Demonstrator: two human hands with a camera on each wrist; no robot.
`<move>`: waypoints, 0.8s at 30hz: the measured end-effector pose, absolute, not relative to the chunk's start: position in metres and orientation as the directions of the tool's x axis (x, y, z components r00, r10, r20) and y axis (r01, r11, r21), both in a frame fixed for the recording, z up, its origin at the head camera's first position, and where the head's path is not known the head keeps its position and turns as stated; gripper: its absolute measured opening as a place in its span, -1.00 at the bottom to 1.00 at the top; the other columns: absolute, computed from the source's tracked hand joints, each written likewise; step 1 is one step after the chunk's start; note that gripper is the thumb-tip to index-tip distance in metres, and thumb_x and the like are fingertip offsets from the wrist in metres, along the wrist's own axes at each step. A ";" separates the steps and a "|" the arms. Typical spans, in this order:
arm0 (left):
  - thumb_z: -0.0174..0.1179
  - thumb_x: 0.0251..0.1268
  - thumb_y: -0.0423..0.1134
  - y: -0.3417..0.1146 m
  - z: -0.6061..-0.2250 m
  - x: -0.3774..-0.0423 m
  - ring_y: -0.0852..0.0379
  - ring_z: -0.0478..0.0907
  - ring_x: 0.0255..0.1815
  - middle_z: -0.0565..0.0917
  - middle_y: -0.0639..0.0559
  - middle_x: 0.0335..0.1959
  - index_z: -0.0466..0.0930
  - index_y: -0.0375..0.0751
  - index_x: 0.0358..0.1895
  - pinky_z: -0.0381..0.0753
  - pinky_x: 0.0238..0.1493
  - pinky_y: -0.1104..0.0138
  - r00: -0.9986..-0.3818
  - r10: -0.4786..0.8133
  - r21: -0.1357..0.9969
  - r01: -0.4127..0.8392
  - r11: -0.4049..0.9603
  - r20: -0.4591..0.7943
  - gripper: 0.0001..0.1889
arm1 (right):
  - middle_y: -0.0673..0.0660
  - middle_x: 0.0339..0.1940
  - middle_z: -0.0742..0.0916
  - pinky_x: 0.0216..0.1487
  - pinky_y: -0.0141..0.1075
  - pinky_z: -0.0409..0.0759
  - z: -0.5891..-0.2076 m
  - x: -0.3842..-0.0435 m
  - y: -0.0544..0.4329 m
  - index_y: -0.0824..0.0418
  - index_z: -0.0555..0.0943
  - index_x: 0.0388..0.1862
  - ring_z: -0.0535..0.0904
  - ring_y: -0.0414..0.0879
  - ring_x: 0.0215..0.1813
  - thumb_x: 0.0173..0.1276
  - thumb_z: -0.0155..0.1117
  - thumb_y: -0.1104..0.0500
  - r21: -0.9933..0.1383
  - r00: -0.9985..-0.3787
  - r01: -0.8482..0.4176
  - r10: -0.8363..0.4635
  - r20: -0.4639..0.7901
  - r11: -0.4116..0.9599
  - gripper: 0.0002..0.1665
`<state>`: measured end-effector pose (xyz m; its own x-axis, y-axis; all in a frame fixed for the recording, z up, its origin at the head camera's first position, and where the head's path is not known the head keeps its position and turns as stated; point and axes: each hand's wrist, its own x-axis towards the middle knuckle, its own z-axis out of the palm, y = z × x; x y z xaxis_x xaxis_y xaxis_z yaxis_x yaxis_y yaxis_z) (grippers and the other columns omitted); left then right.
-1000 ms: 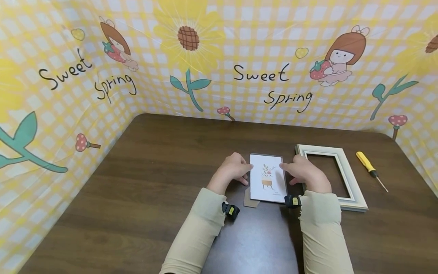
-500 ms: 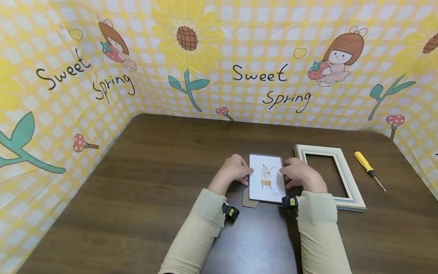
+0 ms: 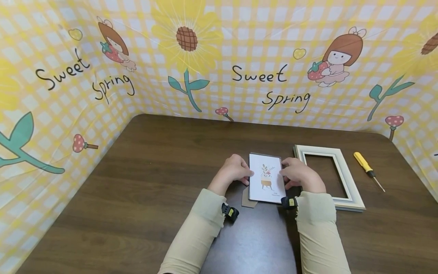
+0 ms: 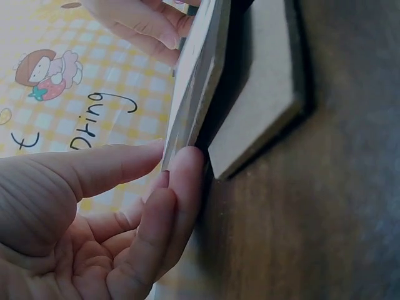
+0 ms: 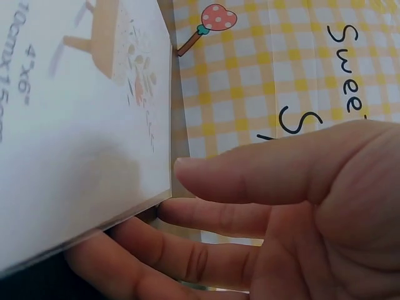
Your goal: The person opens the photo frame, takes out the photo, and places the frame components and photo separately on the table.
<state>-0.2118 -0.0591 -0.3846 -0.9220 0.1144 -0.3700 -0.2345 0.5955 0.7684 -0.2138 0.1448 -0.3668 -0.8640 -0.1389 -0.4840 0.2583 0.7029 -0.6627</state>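
Note:
A white picture card (image 3: 265,186) with a drawn plant in a pot lies on a thin board, above the tabletop's middle right. My left hand (image 3: 234,171) pinches its left edge, thumb on top and fingers below. In the left wrist view, this hand (image 4: 125,212) shows a clear layer (image 4: 192,100) between its thumb and fingers. My right hand (image 3: 302,175) grips the right edge. In the right wrist view, the thumb (image 5: 250,172) of that hand is at the card's edge and its other fingers reach underneath. A brown cardboard piece (image 3: 248,199) with a cut corner sticks out below.
An off-white frame (image 3: 346,167) with an open middle lies just right of my right hand. Farther right is a yellow-handled screwdriver (image 3: 363,161). The brown table (image 3: 154,182) is bordered by yellow checked cloth (image 3: 253,45) at the back and left.
Both thumbs have slid a little toward me along the card's edges. The right hand's fingers have drawn in against the card. The frame and screwdriver have stayed put.

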 end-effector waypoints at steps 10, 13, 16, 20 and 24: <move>0.36 0.26 -0.24 -0.059 -0.387 -0.214 0.20 0.58 -0.66 0.60 0.04 -0.69 0.71 -0.25 -0.44 0.62 -0.21 0.30 -0.931 0.127 0.778 -0.204 0.595 -0.342 -0.83 | 0.36 -0.20 0.56 -0.33 -0.26 0.65 -0.369 -0.215 0.145 0.53 0.16 0.45 0.59 0.02 -0.31 0.48 0.00 0.32 -0.648 -0.868 0.242 -0.138 -0.477 0.722 -0.37; 0.35 0.27 -0.27 -0.060 -0.388 -0.215 0.21 0.58 -0.67 0.61 0.03 -0.67 0.70 -0.28 -0.40 0.62 -0.35 0.37 -0.927 0.137 0.809 -0.223 0.543 -0.348 -0.85 | 0.37 -0.20 0.58 -0.34 -0.27 0.65 -0.368 -0.215 0.145 0.54 0.16 0.45 0.61 0.01 -0.33 0.49 0.02 0.30 -0.640 -0.866 0.238 -0.139 -0.480 0.731 -0.36; 0.33 0.28 -0.31 -0.059 -0.390 -0.215 0.22 0.57 -0.68 0.62 0.01 -0.65 0.70 -0.33 -0.36 0.60 -0.48 0.43 -0.924 0.140 0.835 -0.247 0.492 -0.357 -0.87 | 0.38 -0.17 0.59 -0.34 -0.28 0.63 -0.368 -0.215 0.145 0.54 0.15 0.45 0.62 0.00 -0.32 0.50 0.03 0.28 -0.631 -0.864 0.243 -0.132 -0.487 0.736 -0.35; 0.33 0.28 -0.34 -0.058 -0.391 -0.216 0.23 0.57 -0.69 0.63 -0.01 -0.64 0.70 -0.36 -0.34 0.55 -0.57 0.48 -0.923 0.129 0.842 -0.265 0.469 -0.363 -0.88 | 0.39 -0.16 0.60 -0.35 -0.29 0.61 -0.369 -0.216 0.145 0.54 0.16 0.45 0.63 -0.01 -0.34 0.50 0.05 0.25 -0.623 -0.865 0.242 -0.125 -0.486 0.744 -0.35; 0.36 0.24 -0.34 -0.058 -0.391 -0.216 0.23 0.56 -0.70 0.63 -0.01 -0.66 0.71 -0.35 -0.36 0.52 -0.60 0.50 -0.917 0.109 0.830 -0.292 0.476 -0.385 -0.89 | 0.37 -0.17 0.60 -0.32 -0.28 0.63 -0.368 -0.216 0.145 0.53 0.18 0.44 0.61 0.01 -0.29 0.50 0.06 0.24 -0.622 -0.868 0.235 -0.127 -0.480 0.747 -0.36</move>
